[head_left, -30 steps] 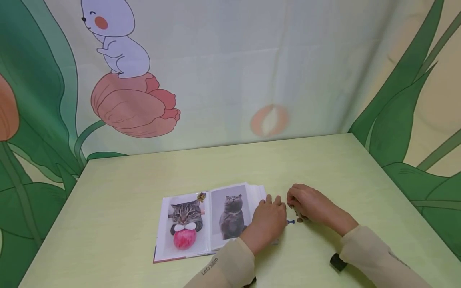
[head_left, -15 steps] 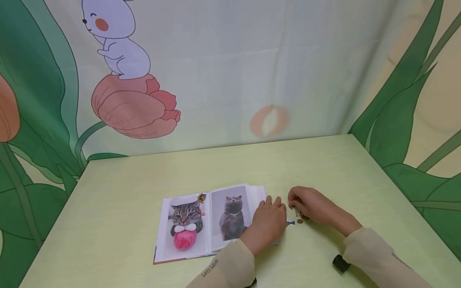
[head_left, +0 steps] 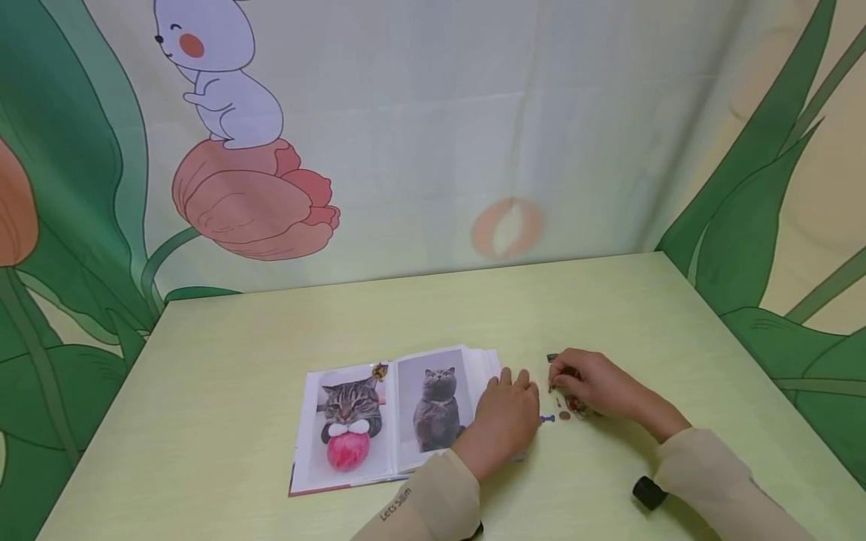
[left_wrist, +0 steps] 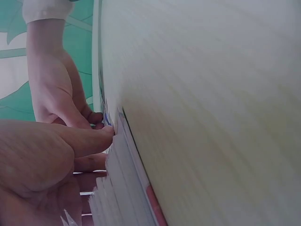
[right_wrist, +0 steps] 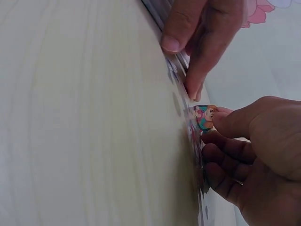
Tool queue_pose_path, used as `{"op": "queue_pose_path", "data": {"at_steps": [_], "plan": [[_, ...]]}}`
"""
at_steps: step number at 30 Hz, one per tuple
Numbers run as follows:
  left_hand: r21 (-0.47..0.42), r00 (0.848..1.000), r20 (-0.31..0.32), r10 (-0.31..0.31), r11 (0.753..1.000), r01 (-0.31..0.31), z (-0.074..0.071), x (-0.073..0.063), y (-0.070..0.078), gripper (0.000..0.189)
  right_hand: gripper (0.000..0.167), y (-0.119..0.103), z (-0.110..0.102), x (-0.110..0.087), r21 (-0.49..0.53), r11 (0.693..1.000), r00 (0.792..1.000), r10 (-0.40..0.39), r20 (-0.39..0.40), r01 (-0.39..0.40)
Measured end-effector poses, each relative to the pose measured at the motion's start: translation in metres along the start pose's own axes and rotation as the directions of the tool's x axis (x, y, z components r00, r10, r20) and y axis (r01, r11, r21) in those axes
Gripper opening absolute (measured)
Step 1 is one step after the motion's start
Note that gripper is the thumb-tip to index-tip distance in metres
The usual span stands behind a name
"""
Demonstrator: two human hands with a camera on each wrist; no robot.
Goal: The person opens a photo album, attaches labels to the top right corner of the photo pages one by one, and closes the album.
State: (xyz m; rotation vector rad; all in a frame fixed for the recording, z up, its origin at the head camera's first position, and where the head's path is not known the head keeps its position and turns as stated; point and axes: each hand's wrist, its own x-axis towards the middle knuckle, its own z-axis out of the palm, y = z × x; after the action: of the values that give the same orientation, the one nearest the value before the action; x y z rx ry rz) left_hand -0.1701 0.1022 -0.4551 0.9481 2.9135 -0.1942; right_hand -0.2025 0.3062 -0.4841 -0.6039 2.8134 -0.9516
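Observation:
A photo album (head_left: 392,467) lies spread on the table, with a tabby cat picture (head_left: 348,428) on its left page and a grey cat picture (head_left: 436,409) on its right. My left hand (head_left: 504,417) rests on the album's right edge with fingers extended, its thumb along the page edges in the left wrist view. Just right of the album, my right hand (head_left: 602,387) pinches a small cartoon-figure sticker (right_wrist: 204,117) between thumb and index finger. Beneath that hand is a little pile of colourful stickers (head_left: 576,406), partly hidden by it.
A blue bone-shaped sticker (head_left: 548,418) and a brown round one (head_left: 564,415) lie between the hands. Past the right fingertips is a small dark piece (head_left: 552,358). A black cylinder (head_left: 649,492) sits at the right sleeve. A printed curtain (head_left: 406,150) stands behind the table.
My right hand has shifted slightly right, and the small dark piece beyond its fingers now shows, with more of the sticker pile visible. The left hand and album stay put.

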Motion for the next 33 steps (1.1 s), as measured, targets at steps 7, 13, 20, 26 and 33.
{"op": "queue_pose_path", "data": {"at_steps": [7, 13, 20, 26, 33], "plan": [[-0.001, 1.000, -0.008, -0.006, 1.000, 0.006, -0.002, 0.001, 0.000, 0.040, 0.012, 0.003, -0.004, -0.002, 0.071, 0.997, 1.000, -0.007, -0.019, 0.008], [-0.017, 1.000, -0.013, -0.005, 1.000, 0.004, -0.001, 0.001, -0.001, 0.041, 0.011, 0.004, -0.004, -0.003, 0.084, 0.996, 0.999, -0.008, -0.031, 0.010], [-0.013, 0.999, -0.033, -0.015, 1.000, 0.015, 0.000, 0.003, -0.001, 0.037, 0.010, -0.002, -0.005, -0.001, 0.087, 0.996, 0.999, 0.037, -0.036, -0.034], [-0.058, 0.997, -0.065, -0.044, 0.998, 0.041, -0.001, 0.006, -0.002, 0.028, 0.009, -0.007, -0.004, 0.000, 0.088, 0.994, 0.997, 0.072, -0.038, -0.069], [-0.095, 0.994, -0.104, -0.041, 0.995, 0.031, -0.001, 0.005, -0.006, 0.033, 0.008, -0.009, -0.003, -0.001, 0.097, 0.991, 0.994, 0.097, -0.045, -0.093]]}}
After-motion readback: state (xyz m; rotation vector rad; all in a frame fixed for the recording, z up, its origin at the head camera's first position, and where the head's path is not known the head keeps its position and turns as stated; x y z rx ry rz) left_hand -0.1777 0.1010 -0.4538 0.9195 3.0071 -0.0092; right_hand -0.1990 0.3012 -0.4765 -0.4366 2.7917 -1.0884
